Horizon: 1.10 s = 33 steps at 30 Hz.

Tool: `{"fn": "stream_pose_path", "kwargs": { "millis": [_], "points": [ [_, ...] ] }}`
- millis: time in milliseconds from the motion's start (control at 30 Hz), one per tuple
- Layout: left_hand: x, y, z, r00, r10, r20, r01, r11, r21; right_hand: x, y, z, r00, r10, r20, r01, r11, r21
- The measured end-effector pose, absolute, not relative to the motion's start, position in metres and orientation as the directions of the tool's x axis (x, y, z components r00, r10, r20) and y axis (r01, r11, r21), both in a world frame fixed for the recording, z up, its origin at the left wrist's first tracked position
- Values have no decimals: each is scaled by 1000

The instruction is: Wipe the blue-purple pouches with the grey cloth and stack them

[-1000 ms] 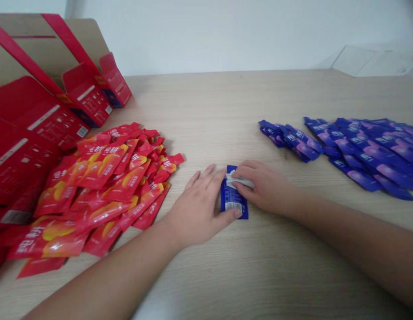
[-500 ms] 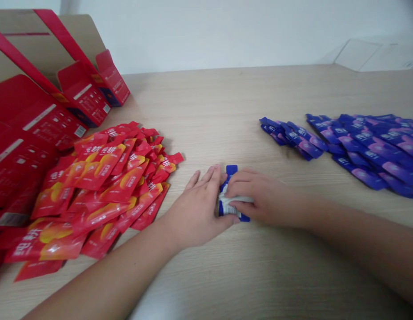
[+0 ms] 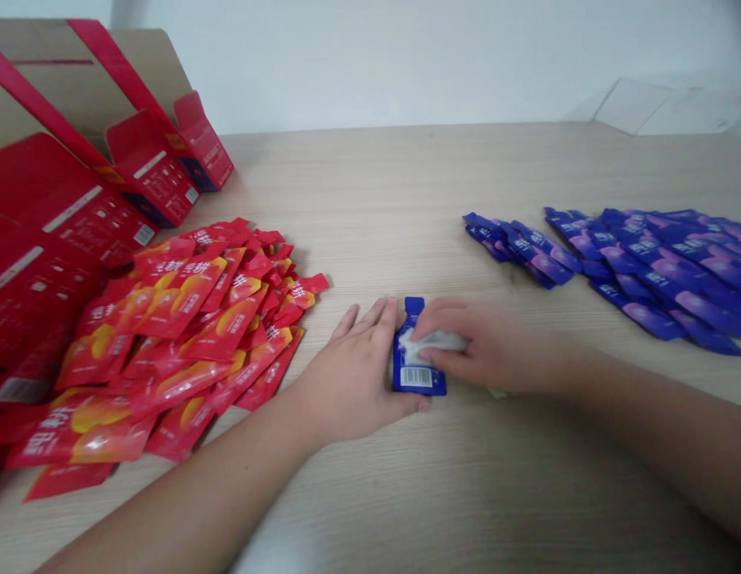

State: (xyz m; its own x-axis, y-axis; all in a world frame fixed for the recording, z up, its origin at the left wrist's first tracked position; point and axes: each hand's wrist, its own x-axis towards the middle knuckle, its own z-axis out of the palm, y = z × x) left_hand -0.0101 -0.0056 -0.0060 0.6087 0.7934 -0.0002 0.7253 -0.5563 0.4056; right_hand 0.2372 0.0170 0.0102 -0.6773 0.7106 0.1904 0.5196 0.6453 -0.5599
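A small blue sachet (image 3: 415, 375) with a barcode lies face down on the wooden table, between my two hands. My left hand (image 3: 353, 371) rests flat beside it, fingers stretched out, thumb at the sachet's lower edge, steadying it. My right hand (image 3: 478, 349) is closed on a crumpled white wipe (image 3: 433, 343), pressing it onto the sachet's upper half.
A heap of red and orange sachets (image 3: 184, 335) lies to the left. Red cardboard boxes (image 3: 76, 207) stand at the far left. Rows of blue and purple sachets (image 3: 633, 263) lie at the right. A pale flat sheet (image 3: 663, 104) lies at the far right edge.
My right hand rubbed the white wipe down over the blue sachet and back up. The left hand stayed beside the sachet.
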Motion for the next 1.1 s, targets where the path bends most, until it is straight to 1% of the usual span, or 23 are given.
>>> {"fn": "stream_pose_path", "kwargs": {
  "millis": [100,200,267,333,500,567,633,733,800,833,900,1000,1100],
  "points": [
    [-9,-7,-7,613,790,16,716,-564,412,228,2,18,-798,595,89,427,665,-613],
    [-9,-7,-7,612,791,8,719,-560,411,225,9,15,-818,566,102,405,693,-596],
    [-9,-7,-8,608,794,10,720,-556,416,226,23,9,-798,585,146,429,720,-546],
    [-9,-6,-8,601,799,19,721,-552,418,230,37,1,-751,634,184,493,724,-483],
    [-10,-6,-9,602,798,37,713,-558,426,241,56,-10,-607,758,238,650,646,-400],
    [-9,-6,-9,603,797,42,709,-559,430,241,52,-8,-584,768,263,641,635,-431],
    [-9,-6,-9,602,797,42,711,-559,428,238,43,0,-617,745,254,566,644,-514],
    [-10,-7,-7,601,799,33,717,-557,419,230,25,16,-752,640,161,416,649,-637],
    [-10,-7,-5,603,797,25,717,-555,422,225,15,23,-824,559,96,366,653,-663],
    [-9,-7,-4,605,796,22,715,-555,425,224,12,25,-843,533,78,359,663,-657],
    [-9,-7,-2,610,792,16,710,-556,434,223,11,24,-848,526,67,381,692,-612],
    [-9,-7,-2,605,796,5,716,-547,434,226,21,15,-814,573,96,449,725,-523],
    [-9,-7,-4,600,800,8,722,-546,425,232,41,3,-745,650,147,547,722,-423]
  ]
}}
